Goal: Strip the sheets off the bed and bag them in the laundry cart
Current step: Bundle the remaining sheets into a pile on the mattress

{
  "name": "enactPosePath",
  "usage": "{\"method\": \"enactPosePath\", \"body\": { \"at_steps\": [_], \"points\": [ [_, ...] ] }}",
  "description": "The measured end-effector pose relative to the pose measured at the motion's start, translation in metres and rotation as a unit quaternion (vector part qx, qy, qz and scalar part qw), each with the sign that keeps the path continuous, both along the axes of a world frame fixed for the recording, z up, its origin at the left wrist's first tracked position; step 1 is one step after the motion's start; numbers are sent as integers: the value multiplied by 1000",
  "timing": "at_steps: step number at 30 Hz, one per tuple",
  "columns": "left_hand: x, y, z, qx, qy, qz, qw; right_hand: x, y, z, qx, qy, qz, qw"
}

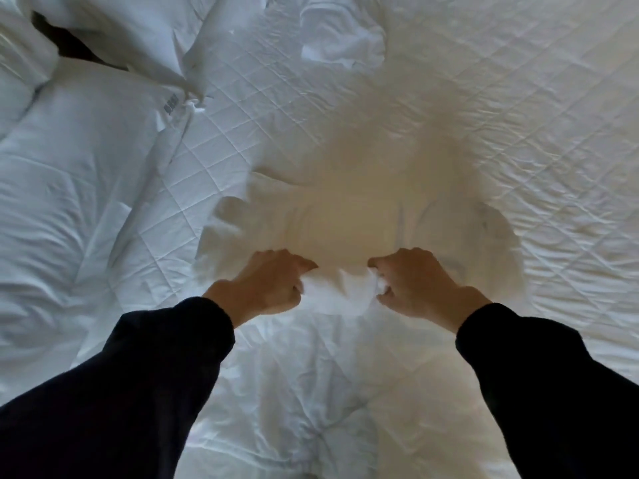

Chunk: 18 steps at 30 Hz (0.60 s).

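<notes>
Quilted mattress cover (518, 98) fills the right and far part of the view, already bare of sheets. A white duvet (69, 236) lies crumpled along the left side and also near the person at the bottom. It has a small printed tag (170, 104) at one tied corner. Pillows (103, 22) are pushed into the far left corner, and another crumpled piece of linen (339, 39) lies at the far middle.

The white sheet (345, 219) lies on the mattress cover directly in front of the hands and spreads away from the person. Its wide side seems to run from left to right, past both hands, and its near edge is gathered between them. It is soft and wrinkled and looks yellowish in the shade. It is blurred while the bedding around it is sharp, so I cannot tell if it is a flat sheet or a pillowcase.

The left hand (266, 288) and the right hand (415, 288), both in dark sleeves, are near each other with a short bunch of fabric between them. Each hand has its fingers curled and pinches this near edge. Neither hand is clearly nearer; they are at about the same reach.

I judge that the coming move is a pull toward the body, to gather the sheet for the laundry cart, which is not in view.
</notes>
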<state>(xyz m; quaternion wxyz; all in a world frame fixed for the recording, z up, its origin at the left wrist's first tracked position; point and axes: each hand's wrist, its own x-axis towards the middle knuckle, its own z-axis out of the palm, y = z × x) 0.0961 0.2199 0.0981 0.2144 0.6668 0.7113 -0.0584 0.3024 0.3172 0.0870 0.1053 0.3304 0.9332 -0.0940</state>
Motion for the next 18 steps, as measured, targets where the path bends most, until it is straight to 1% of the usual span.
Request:
{"method": "enactPosePath", "body": {
  "at_steps": [3, 6, 7, 9, 10, 11, 12, 13, 14, 15, 16, 17, 18],
  "points": [
    [-2, -12, 43, -22, -23, -36, 999, 6, -9, 38, -97, -14, 22, 995],
    [-8, -12, 69, -25, -66, -30, 997, 3, -1, 58, -214, -29, -42, 976],
    [-13, -7, 71, -17, -65, -32, 997, 1, 7, 59, -249, -34, -64, 966],
    [-26, 8, 67, 19, -21, -42, 999, -5, 27, 59, -293, -39, -92, 951],
    [-33, 16, 61, 49, 20, -38, 998, -7, 39, 58, -290, -26, -106, 951],
    [-38, 23, 53, 92, 62, -18, 994, -8, 49, 59, -273, -6, -119, 955],
    [-39, 29, 45, 140, 98, 16, 985, -11, 58, 57, -238, 9, -142, 961],
    [-38, 33, 36, 179, 127, 47, 975, -14, 62, 53, -176, 22, -163, 971],
    [-34, 37, 27, 205, 145, 68, 965, -17, 62, 48, -79, 27, -172, 982],
    [-29, 40, 16, 221, 158, 77, 959, -22, 58, 41, 39, 36, -166, 985],
    [-24, 42, 7, 223, 162, 78, 958, -27, 52, 31, 140, 39, -153, 978],
    [-22, 45, -1, 206, 158, 79, 963, -30, 47, 19, 201, 58, -140, 968],
    [-22, 49, -7, 177, 148, 84, 969, -32, 42, 11, 222, 86, -134, 962]
  ]
}}
